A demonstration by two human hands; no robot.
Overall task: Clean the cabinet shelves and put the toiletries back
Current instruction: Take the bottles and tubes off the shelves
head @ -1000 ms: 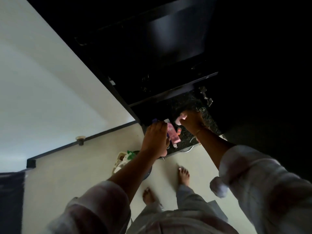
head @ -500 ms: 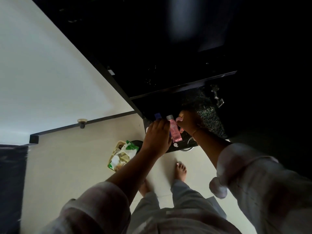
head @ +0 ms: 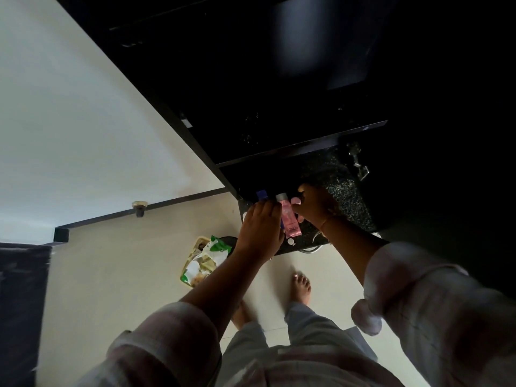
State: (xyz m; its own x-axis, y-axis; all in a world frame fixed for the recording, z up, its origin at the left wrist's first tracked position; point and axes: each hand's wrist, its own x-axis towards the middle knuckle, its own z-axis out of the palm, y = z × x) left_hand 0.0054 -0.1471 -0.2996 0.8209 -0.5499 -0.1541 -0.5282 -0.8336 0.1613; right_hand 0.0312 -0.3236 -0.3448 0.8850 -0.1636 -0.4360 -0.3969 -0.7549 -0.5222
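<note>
Both hands are down at the dark speckled tabletop. The left hand curls over a blue-capped bottle, the right hand grips a pale pink item, and a pink tube lies between them. On the floor below, there's a basket of packets.

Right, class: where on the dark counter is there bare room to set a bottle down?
Bare: the dark speckled stone counter beyond the right hand, up to the metal fitting. Crowded: its front left corner, where the left hand grips a blue-capped bottle beside the pink grey-capped bottle, and the right hand holds a pale pink item.
</note>
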